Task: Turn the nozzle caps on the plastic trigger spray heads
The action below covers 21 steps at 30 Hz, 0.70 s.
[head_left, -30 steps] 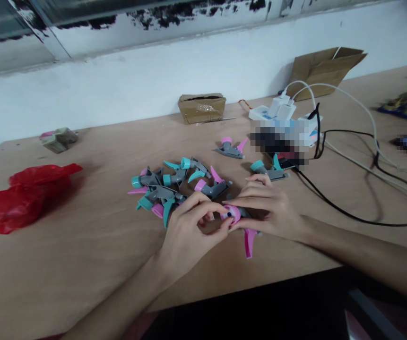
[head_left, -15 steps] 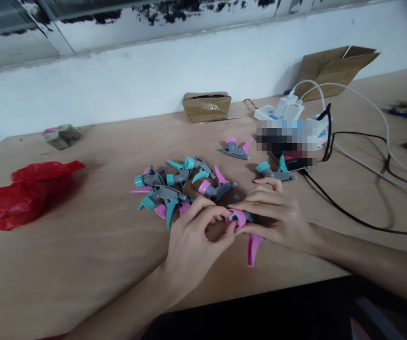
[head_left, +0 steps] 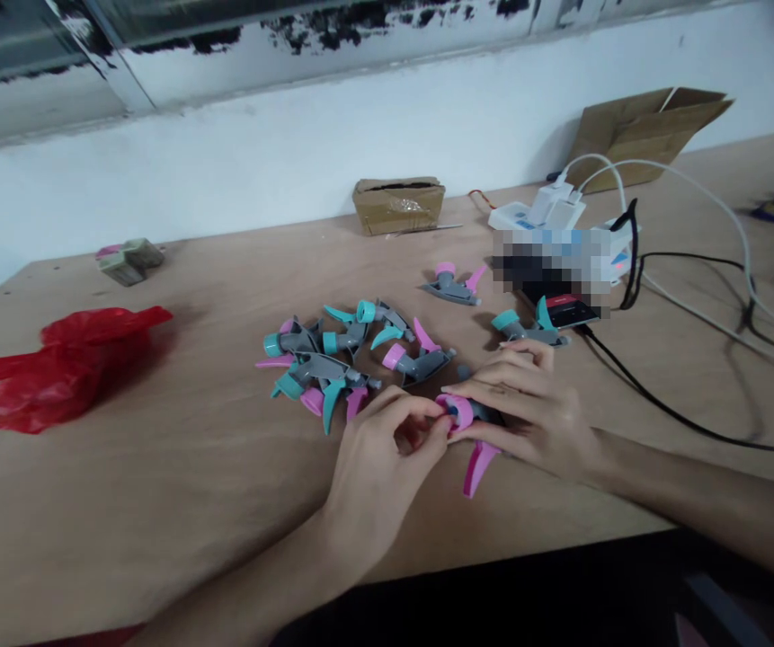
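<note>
Both hands in, low at the near edge of the table. Right hand wrapped over a grey sprayer, fingers curled across the body, pinning it just above the wood. Pink trigger hanging below the palm, tip close to the tabletop. Left hand closed in a pinch, thumb and forefinger on the pink collar at the sprayer's end. Something dark in the collar's mouth, too small to make out.

Judging by the grip: collar work, midway. Seating that ring on the neck or turning it, hard to tell which. Not clearly home, not clearly loose either.

Next move calls for a firm hold from the right, no slip on the body, and a fine, square twist or press from the left fingertips. Collar straight on the neck, not cocked. Tight quarters, too: pile of grey sprayers with teal and pink parts just beyond the left knuckles. Best to stay clear of it.

Further back, a pink-capped sprayer lying alone, and a teal-capped sprayer just past the right fingertips. Black cable off to the right, red bag well apart on the left, box by the wall.
</note>
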Available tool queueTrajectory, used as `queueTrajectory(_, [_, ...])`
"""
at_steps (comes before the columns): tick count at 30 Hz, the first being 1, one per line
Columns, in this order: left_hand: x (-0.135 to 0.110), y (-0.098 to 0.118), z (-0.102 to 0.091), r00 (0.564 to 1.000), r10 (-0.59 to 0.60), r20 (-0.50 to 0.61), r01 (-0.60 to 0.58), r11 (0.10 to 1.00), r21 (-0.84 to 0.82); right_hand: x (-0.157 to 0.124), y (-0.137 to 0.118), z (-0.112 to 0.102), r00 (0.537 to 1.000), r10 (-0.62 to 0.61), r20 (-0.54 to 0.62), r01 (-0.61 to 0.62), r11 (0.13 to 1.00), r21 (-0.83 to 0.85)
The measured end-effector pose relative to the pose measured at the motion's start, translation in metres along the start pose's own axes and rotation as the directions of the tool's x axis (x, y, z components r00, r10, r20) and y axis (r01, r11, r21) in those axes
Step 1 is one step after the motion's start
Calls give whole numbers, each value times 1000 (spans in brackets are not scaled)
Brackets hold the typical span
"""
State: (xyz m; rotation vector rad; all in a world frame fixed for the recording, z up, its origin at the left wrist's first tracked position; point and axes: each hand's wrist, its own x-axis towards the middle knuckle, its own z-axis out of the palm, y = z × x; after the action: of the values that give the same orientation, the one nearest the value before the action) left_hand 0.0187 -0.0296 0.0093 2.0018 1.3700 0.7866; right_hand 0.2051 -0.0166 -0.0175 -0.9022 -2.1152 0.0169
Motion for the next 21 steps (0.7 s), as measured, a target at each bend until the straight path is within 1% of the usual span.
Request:
queueTrajectory(3, [-2, 0, 1, 999, 14, -50, -16, 999, -42, 1, -1, 0, 1000, 10, -25, -10, 1000, 4])
queueTrajectory(6, [-4, -1, 1, 993, 84, -84, -89, 994, -59, 0, -2, 1, 999, 31, -30, -30, 999, 38])
queueTrajectory(9, [-1, -4, 0, 984, 167, -62, -171, 984, -57, -1, -1, 2, 999, 33, -13, -32, 996, 87])
queueTrajectory(12, [4, -6, -6, 962, 275, -8, -275, 961, -35, -2, 1, 3, 1000, 31, 2, -31, 991, 129])
queueTrajectory(15, [10, -8, -12, 931, 353, 95, -358, 933, 36, -1, 3, 3, 998, 34, 45, -41, 987, 157])
queueTrajectory(17, [12, -9, -16, 922, 356, 154, -375, 919, 124, 0, 5, 3, 995, 28, 93, -43, 985, 167])
queueTrajectory(19, [12, -11, -17, 920, 350, 174, -384, 895, 228, 1, 5, 4, 991, 23, 128, -44, 985, 167])
queueTrajectory(21, [11, -14, -16, 912, 371, 173, -408, 857, 315, 1, 5, 5, 989, 17, 144, -42, 984, 171])
